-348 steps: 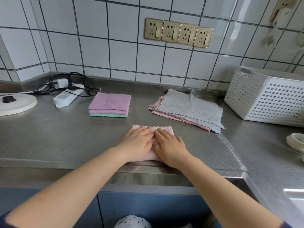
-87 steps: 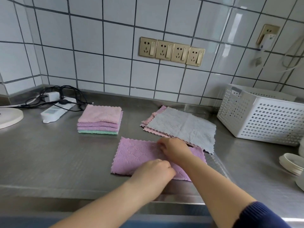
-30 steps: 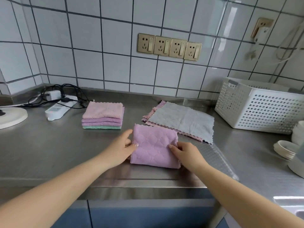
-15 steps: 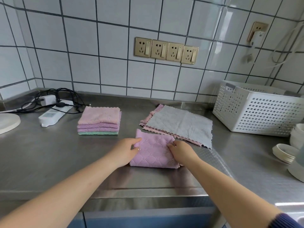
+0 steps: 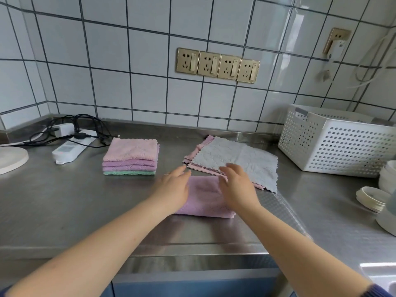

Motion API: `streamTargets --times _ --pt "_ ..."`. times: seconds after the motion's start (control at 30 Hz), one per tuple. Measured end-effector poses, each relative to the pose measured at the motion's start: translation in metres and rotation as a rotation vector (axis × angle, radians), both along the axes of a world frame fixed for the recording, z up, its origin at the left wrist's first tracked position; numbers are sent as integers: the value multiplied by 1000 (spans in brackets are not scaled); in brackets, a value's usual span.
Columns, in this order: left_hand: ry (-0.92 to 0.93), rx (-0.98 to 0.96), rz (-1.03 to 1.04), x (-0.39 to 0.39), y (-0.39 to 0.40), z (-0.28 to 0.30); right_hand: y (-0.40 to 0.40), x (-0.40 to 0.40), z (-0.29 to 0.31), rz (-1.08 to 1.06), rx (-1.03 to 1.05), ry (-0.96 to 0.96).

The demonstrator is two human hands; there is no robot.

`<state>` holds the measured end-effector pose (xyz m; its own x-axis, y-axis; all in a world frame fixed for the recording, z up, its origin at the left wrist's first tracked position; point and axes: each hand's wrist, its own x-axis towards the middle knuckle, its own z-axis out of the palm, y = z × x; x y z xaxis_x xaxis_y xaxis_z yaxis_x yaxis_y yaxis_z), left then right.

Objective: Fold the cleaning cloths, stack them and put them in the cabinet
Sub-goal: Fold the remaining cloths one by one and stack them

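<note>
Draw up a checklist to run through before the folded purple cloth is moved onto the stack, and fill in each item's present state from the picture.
1. Purple cloth folded to a compact rectangle: ok.
2. Left hand and right hand both on the cloth, fingers flat: ok for pressing; no grip yet, so not ok for lifting.
3. Folded stack neat, edges aligned, pink on top: ok.
4. Counter between cloth and stack free of obstacles: ok.
5. Unfolded pile, grey on top, apart from the purple cloth: cannot tell; the right hand covers the gap.
6. Cabinet ready: cannot tell; no open cabinet shows.

Steel counter — folded cloths, basket, power strip.
</note>
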<state>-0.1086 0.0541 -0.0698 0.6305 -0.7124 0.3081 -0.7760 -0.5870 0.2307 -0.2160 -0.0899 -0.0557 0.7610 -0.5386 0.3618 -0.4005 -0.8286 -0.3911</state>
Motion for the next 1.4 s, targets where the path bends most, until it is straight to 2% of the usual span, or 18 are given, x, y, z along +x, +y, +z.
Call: streamTargets --times 0.07,0.17,0.37,0.57,0.77,0.83,0.93,1.03,1.1,1.2,1.3,1.4 --pt "-3 6 -112 -6 -14 2 19 15 -2 95 -85 104" --pt "58 102 -209 -9 -24 -10 31 29 -24 156 -99 290" --pt "90 240 -60 -2 -22 -26 19 20 -42 94 -14 417" --pt "128 284 0 2 -17 -23 14 11 -35 -9 18 540" --pt "156 284 177 3 -17 -26 19 5 -34 -88 9 559" --pt "188 200 164 2 -15 -22 20 5 -35 -88 10 547" --pt "376 -9 113 3 -12 -15 21 5 -34 -88 17 535" --pt "442 -204 52 3 -9 -11 22 3 -35 -89 5 511" --pt "573 -358 37 4 -6 -8 23 2 -36 -92 2 492" --pt "752 -438 -30 7 0 -6 22 1 -36 -78 0 434" --pt "778 -506 -114 11 9 -2 21 0 -36 26 67 208" --pt "836 -674 -191 23 21 9 22 8 -24 152 345 -111"
